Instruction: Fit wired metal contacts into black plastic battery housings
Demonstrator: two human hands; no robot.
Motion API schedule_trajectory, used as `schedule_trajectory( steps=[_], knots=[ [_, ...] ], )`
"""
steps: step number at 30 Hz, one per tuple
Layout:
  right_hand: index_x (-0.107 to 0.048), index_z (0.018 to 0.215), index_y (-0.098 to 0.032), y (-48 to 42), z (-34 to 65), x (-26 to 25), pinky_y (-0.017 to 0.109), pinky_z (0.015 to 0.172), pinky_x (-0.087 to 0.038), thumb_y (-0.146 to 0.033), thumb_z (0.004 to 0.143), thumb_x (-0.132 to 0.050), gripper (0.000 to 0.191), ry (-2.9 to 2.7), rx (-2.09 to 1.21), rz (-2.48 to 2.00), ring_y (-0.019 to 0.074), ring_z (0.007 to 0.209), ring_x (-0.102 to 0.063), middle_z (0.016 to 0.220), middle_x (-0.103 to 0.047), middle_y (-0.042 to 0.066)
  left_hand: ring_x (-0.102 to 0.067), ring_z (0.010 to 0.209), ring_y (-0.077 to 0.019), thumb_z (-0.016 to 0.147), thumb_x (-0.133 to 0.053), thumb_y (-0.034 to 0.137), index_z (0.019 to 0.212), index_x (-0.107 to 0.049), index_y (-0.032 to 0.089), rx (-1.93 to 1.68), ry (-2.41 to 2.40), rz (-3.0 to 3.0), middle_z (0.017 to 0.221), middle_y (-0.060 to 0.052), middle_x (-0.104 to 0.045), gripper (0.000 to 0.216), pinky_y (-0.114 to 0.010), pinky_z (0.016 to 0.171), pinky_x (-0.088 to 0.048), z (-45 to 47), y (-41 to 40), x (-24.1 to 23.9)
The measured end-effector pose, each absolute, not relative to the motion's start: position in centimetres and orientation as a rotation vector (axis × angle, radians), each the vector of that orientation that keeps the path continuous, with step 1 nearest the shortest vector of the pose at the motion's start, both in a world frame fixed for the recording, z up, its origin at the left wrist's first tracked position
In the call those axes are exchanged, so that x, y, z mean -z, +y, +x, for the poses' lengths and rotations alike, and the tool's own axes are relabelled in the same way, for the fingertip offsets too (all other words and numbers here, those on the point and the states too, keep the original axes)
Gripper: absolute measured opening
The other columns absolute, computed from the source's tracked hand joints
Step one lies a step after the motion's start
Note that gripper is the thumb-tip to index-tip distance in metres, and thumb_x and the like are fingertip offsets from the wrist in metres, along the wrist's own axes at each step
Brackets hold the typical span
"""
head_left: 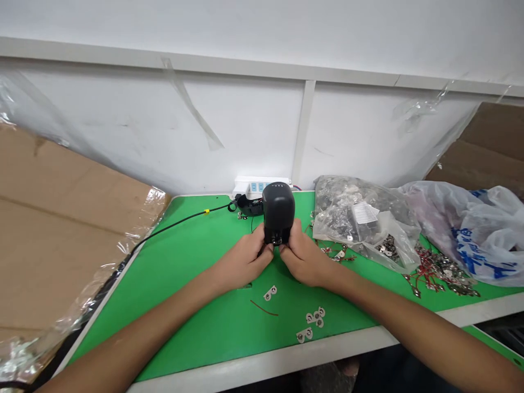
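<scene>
A black round-topped device housing (278, 213) stands upright above the green work mat (204, 322). My left hand (249, 256) and my right hand (303, 256) grip its lower end from both sides, with fingers hiding most of its base. In front of my hands lie small metal tabs (270, 293), a further cluster of them (315, 316), and a short red wire (264, 308). None of these touch my hands.
Behind the housing stand a white power strip (256, 187) and a black cable (184, 224) with a yellow mark. On the right lie a clear bag of metal parts (352, 213), a tangle of tabs with red wires (440, 270) and a white-and-blue plastic bag (462, 234). Plastic-wrapped cardboard (61, 229) leans at the left.
</scene>
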State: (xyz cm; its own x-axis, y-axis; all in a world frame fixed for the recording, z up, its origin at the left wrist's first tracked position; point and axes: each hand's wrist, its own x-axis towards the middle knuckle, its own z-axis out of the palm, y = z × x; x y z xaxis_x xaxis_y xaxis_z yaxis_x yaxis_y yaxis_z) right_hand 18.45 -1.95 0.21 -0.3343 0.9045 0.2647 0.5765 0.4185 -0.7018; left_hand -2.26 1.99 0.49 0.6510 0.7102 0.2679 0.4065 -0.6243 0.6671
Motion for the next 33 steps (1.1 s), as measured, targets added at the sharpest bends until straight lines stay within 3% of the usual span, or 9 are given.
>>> schedule_trajectory(
  steps=[5, 11, 24, 33],
  knots=[
    [-0.039, 0.113, -0.020, -1.4, 19.3, -1.0, 0.046, 0.071, -0.048, -0.031, 0.090, -0.048, 0.027, -2.248, -0.254, -1.280, 0.0302, 0.078, -0.058, 0.093, -0.064, 0.011, -0.064, 0.082, -0.0249, 0.100, -0.052, 0.029, 0.127, -0.044, 0.024, -0.664, 0.870, 2.263, 0.081, 0.000, -0.061, 0.029, -0.036, 0.070, -0.049, -2.4, 1.9, 0.0],
    [-0.048, 0.110, -0.017, -1.7, 19.3, -1.4, 0.042, 0.067, -0.043, -0.037, 0.094, -0.046, 0.026, -2.323, 0.015, -1.400, 0.0299, 0.075, -0.058, 0.092, -0.067, 0.014, -0.065, 0.085, -0.0267, 0.101, -0.053, 0.033, 0.125, -0.040, 0.023, -0.678, 0.925, 2.291, 0.093, -0.005, -0.066, 0.029, -0.038, 0.070, -0.049, -2.3, 1.6, 0.0],
    [-0.051, 0.112, -0.013, -1.9, 18.7, -1.2, 0.041, 0.064, -0.041, -0.041, 0.093, -0.049, 0.033, -2.329, 0.027, -1.534, 0.0316, 0.073, -0.063, 0.091, -0.070, 0.017, -0.063, 0.087, -0.0272, 0.100, -0.054, 0.035, 0.128, -0.039, 0.022, -0.642, 0.920, 2.293, 0.098, -0.007, -0.066, 0.034, -0.038, 0.067, -0.048, -2.3, 1.6, -0.1],
    [-0.044, 0.124, -0.006, -1.8, 18.9, -1.6, 0.041, 0.062, -0.045, -0.038, 0.098, -0.035, 0.042, -2.465, -0.095, -1.539, 0.0317, 0.072, -0.066, 0.089, -0.073, 0.015, -0.061, 0.098, -0.0268, 0.100, -0.054, 0.029, 0.125, -0.037, 0.022, -0.626, 0.874, 2.205, 0.107, -0.006, -0.063, 0.031, -0.037, 0.076, -0.050, -2.2, 1.3, -0.3]
  ],
)
